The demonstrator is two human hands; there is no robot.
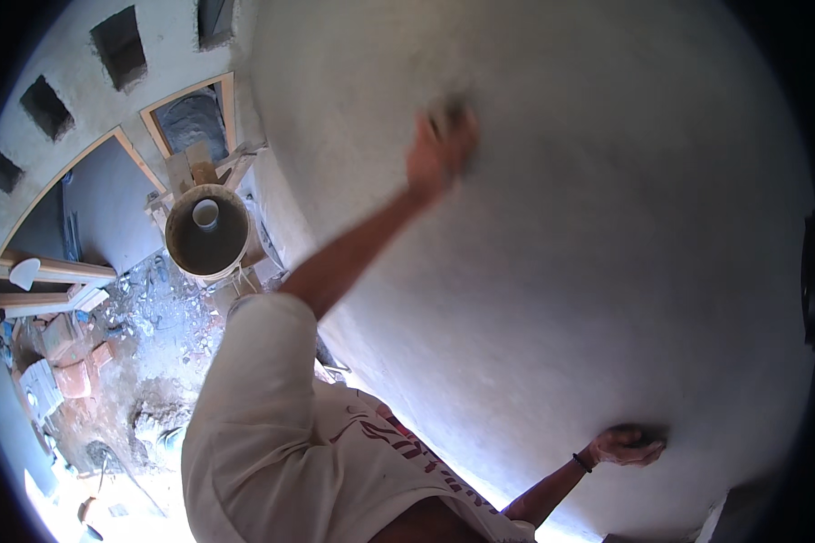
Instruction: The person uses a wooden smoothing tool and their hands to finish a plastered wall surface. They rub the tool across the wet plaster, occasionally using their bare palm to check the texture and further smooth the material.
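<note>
My left hand (439,149) is raised against the grey plastered wall (534,235), at the end of an outstretched arm. Motion smears it, but its fingers look curled around a small object pressed to the surface, whose kind I cannot make out. Lower down and to the right, my right hand (623,446) rests against the same wall. Its fingers are bent and apart, with a dark gap or shadow between them; no held thing shows clearly. A dark band circles that wrist.
A large bucket (179,258) with a small white cup (206,214) inside stands at left on wooden boards. Rubble and broken bricks (74,378) litter the floor (167,335). Beyond are wooden frames (127,145) and a wall with square recesses (118,47).
</note>
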